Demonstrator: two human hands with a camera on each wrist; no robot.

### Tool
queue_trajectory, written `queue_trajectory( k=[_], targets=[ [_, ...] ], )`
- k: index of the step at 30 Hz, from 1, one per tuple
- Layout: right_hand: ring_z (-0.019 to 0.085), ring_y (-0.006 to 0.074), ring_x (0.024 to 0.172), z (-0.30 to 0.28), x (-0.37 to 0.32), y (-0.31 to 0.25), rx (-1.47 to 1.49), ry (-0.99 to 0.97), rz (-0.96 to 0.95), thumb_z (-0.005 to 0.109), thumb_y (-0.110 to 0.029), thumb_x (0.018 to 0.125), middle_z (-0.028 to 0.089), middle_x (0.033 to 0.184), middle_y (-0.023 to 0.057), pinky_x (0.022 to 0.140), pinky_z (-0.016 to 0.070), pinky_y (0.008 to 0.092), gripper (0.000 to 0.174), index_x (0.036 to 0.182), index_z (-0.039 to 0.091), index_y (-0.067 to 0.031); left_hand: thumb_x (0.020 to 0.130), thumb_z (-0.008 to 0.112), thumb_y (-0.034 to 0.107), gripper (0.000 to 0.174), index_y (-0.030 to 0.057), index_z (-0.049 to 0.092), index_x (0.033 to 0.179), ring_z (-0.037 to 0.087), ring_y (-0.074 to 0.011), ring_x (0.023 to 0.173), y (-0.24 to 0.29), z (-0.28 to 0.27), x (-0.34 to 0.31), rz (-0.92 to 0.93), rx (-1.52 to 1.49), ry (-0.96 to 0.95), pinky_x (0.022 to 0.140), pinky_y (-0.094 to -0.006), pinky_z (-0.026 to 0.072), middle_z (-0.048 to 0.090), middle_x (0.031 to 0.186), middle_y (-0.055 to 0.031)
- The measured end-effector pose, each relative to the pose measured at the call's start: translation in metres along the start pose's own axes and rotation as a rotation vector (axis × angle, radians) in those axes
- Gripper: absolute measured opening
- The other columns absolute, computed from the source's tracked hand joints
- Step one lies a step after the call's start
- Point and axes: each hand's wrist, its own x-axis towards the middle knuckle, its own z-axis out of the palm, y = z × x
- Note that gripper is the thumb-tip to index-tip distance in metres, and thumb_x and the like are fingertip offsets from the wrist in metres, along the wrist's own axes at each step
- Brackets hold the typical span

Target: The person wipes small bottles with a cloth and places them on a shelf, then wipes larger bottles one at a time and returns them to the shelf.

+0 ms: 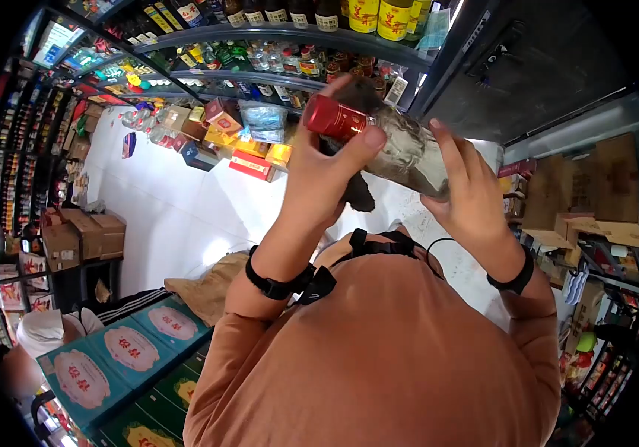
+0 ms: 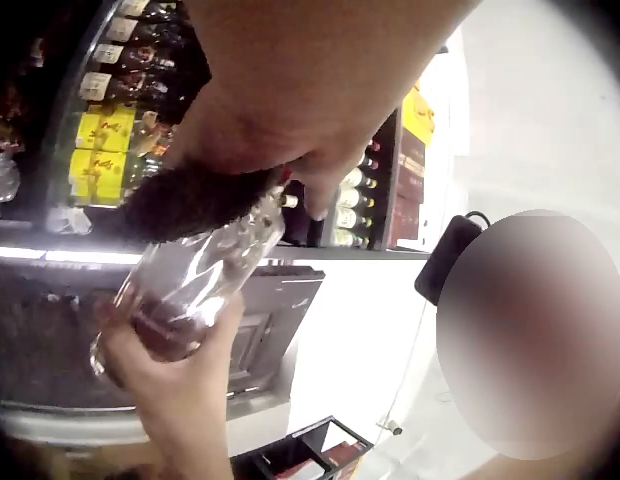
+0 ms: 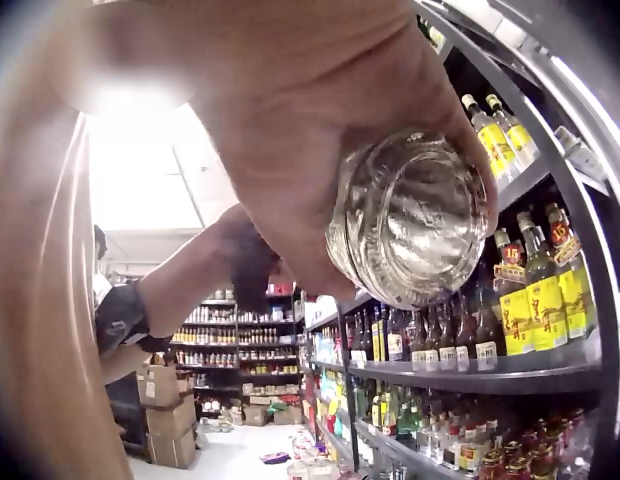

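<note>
A clear glass bottle [image 1: 409, 153] with a red cap [image 1: 323, 115] is held tilted in front of the chest, its cap toward the left. My left hand [image 1: 323, 171] grips it near the neck, thumb across the glass below the red wrap. A dark fuzzy cloth [image 1: 360, 195] is bunched in that hand and lies against the bottle. My right hand [image 1: 476, 190] holds the base end between thumb and fingers. The round, ridged glass base [image 3: 415, 220] faces the right wrist view. In the left wrist view the cloth [image 2: 195, 200] covers the bottle's upper part.
Shelves of bottles [image 1: 282, 18] curve across the front. Yellow and red boxes [image 1: 252, 164] sit on the floor below them. Cardboard cartons [image 1: 81, 238] stand at left, more cartons [image 1: 587, 190] at right. Stacked teal gift boxes [image 1: 129, 346] are close at lower left, beside another person [image 1: 44, 331].
</note>
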Motion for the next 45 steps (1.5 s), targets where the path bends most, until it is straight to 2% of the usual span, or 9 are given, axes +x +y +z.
queue_trajectory(
  k=[10, 12, 16, 20, 24, 28, 32, 39, 45],
  targets=[
    [0.053, 0.0258, 0.118, -0.016, 0.007, 0.008, 0.99, -0.433, 0.115, 0.08, -0.014, 0.07, 0.052, 0.129, 0.02, 0.096, 0.0425, 0.0328, 0.092, 0.144, 0.026, 0.0014, 0.06, 0.089, 0.012, 0.097, -0.0009, 0.036, 0.139, 0.055, -0.0201, 0.114, 0.001, 0.005, -0.005, 0.224, 0.052, -0.142, 0.098, -0.034, 0.044, 0.055, 0.126, -0.0137],
    [0.04, 0.0188, 0.128, -0.012, 0.011, 0.02, 1.423, -0.757, 0.195, 0.081, -0.005, 0.064, 0.044, 0.137, 0.0148, 0.105, 0.0346, 0.0343, 0.096, 0.142, 0.026, 0.0025, 0.059, 0.09, 0.017, 0.097, -0.0022, 0.037, 0.138, 0.056, -0.0221, 0.114, 0.004, 0.0, -0.011, 0.199, -0.004, -0.17, 0.098, -0.0347, 0.0448, 0.054, 0.126, -0.0151],
    [0.058, 0.0302, 0.108, -0.018, 0.032, 0.019, 1.754, -1.427, 0.492, 0.076, 0.003, 0.058, 0.056, 0.118, 0.0203, 0.092, 0.0471, 0.0412, 0.092, 0.138, 0.031, 0.0037, 0.065, 0.083, 0.03, 0.076, -0.0052, 0.051, 0.125, 0.059, -0.0239, 0.108, 0.02, 0.001, -0.028, 0.169, -0.052, -0.308, 0.097, -0.0361, 0.0466, 0.056, 0.119, -0.0158],
    [0.061, 0.0345, 0.102, 0.003, 0.03, 0.011, 1.788, -1.461, 0.46, 0.077, -0.007, 0.059, 0.056, 0.117, 0.0223, 0.088, 0.0493, 0.0436, 0.093, 0.138, 0.03, 0.0032, 0.075, 0.065, 0.019, 0.054, -0.0025, 0.053, 0.123, 0.061, -0.0202, 0.101, 0.03, -0.008, -0.045, 0.147, 0.008, -0.077, 0.089, -0.0325, 0.0476, 0.06, 0.115, -0.0145],
    [0.051, 0.0258, 0.116, 0.007, 0.039, -0.014, 1.601, -0.873, 0.301, 0.081, -0.023, 0.07, 0.048, 0.13, 0.0168, 0.092, 0.0474, 0.0373, 0.095, 0.143, 0.024, -0.0043, 0.081, 0.06, 0.014, 0.047, 0.0001, 0.051, 0.125, 0.061, -0.0144, 0.086, 0.037, -0.023, -0.049, 0.195, -0.005, 0.226, 0.077, -0.0292, 0.0476, 0.064, 0.092, -0.0088],
    [0.05, 0.0226, 0.118, 0.006, 0.033, -0.052, 0.519, -0.419, -0.11, 0.082, -0.024, 0.069, 0.049, 0.131, 0.016, 0.092, 0.0466, 0.0346, 0.092, 0.142, 0.029, -0.0042, 0.086, 0.06, 0.015, 0.046, 0.001, 0.047, 0.128, 0.063, -0.0203, 0.094, 0.038, -0.038, -0.044, 0.242, -0.114, 0.345, 0.081, -0.0322, 0.0521, 0.061, 0.111, -0.0152],
    [0.049, 0.0224, 0.121, 0.028, 0.028, -0.064, 0.607, -0.435, 0.007, 0.082, -0.022, 0.068, 0.048, 0.135, 0.0144, 0.096, 0.0428, 0.0323, 0.094, 0.143, 0.029, -0.003, 0.081, 0.071, 0.012, 0.047, 0.0017, 0.054, 0.124, 0.06, -0.0106, 0.077, 0.047, -0.055, -0.05, 0.254, 0.198, 0.259, 0.074, -0.0257, 0.0481, 0.063, 0.092, -0.0046],
    [0.047, 0.0247, 0.124, 0.028, 0.018, -0.05, 1.88, -1.322, 0.642, 0.074, -0.006, 0.056, 0.046, 0.137, 0.0143, 0.101, 0.0389, 0.0345, 0.103, 0.146, 0.024, 0.0019, 0.075, 0.076, 0.026, 0.068, 0.0002, 0.045, 0.131, 0.063, -0.0242, 0.095, 0.051, -0.082, -0.059, 0.295, -0.076, -0.245, 0.085, -0.0359, 0.0507, 0.06, 0.114, -0.0152],
    [0.054, 0.0237, 0.114, 0.043, 0.021, -0.093, 1.415, -0.712, 0.243, 0.081, -0.016, 0.063, 0.052, 0.129, 0.0167, 0.098, 0.0424, 0.036, 0.1, 0.144, 0.026, 0.0029, 0.081, 0.073, 0.024, 0.062, 0.0012, 0.045, 0.132, 0.062, -0.0209, 0.092, 0.067, -0.097, -0.066, 0.202, -0.031, -0.049, 0.082, -0.0332, 0.0505, 0.061, 0.109, -0.0128]
  ],
)
